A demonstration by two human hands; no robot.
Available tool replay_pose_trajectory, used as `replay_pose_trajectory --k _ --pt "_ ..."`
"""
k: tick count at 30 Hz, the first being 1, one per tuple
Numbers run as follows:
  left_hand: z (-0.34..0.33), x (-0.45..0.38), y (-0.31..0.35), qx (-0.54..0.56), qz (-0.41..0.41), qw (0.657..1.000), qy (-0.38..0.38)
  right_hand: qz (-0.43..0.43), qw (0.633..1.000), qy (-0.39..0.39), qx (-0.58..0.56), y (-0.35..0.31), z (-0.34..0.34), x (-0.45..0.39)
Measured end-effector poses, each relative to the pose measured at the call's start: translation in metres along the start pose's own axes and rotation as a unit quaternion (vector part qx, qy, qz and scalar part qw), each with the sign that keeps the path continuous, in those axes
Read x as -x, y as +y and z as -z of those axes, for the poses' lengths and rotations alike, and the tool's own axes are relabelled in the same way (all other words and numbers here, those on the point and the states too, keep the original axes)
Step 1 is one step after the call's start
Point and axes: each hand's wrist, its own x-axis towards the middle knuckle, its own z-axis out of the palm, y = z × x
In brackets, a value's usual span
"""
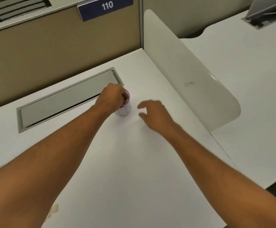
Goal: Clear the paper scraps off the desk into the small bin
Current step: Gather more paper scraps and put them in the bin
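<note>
A small white bin with a purple rim and blue markings stands upright in the middle of the white desk. My left hand hovers over its mouth with the fingers bunched and pointing down into it; whether they hold a scrap is hidden. My right hand floats just right of the bin, fingers spread and curled, holding nothing. A few pale paper scraps lie near the desk's front left edge, partly under my left forearm.
A grey cable-tray lid is set into the desk behind and left of the bin. A tan partition bearing a "110" sign closes the back, and a white curved divider runs along the right side. Another desk lies beyond it.
</note>
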Motion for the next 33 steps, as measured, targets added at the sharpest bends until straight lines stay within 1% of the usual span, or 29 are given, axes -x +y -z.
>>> replay_pose_trajectory --k 2,4,6,8,13,17,20,27,30,33 --pt "-0.006 -0.004 0.000 -0.037 -0.009 0.999 -0.020 -0.008 0.995 -0.058 0.079 0.017 -0.032 0.019" --pt "-0.009 -0.006 0.001 -0.065 -0.010 0.997 -0.032 -0.008 0.986 -0.079 0.145 0.032 -0.060 0.033" --pt "-0.009 -0.008 0.001 -0.067 -0.010 0.997 -0.038 0.010 0.982 -0.064 0.177 0.044 -0.080 0.044" --pt "-0.005 -0.009 0.003 -0.056 -0.011 0.997 -0.053 0.027 0.980 -0.033 0.193 0.052 -0.091 0.050" --pt "0.022 -0.007 0.002 -0.011 -0.018 0.994 -0.108 0.049 0.977 0.025 0.204 0.058 -0.102 0.052" --pt "0.036 -0.004 0.002 0.027 -0.003 0.998 -0.059 0.057 0.976 0.042 0.207 0.060 -0.105 0.052" --pt "0.031 -0.001 0.006 0.005 0.008 0.999 -0.030 0.057 0.976 0.051 0.204 0.061 -0.107 0.052" --pt "-0.003 -0.001 0.007 -0.074 0.012 0.996 -0.049 0.057 0.976 0.066 0.200 0.064 -0.112 0.050" --pt "-0.005 -0.002 0.007 -0.064 0.011 0.997 -0.050 0.058 0.976 0.070 0.198 0.064 -0.112 0.050" --pt "0.009 0.003 0.004 -0.015 0.004 0.999 -0.028 0.055 0.977 0.070 0.196 0.062 -0.110 0.051"
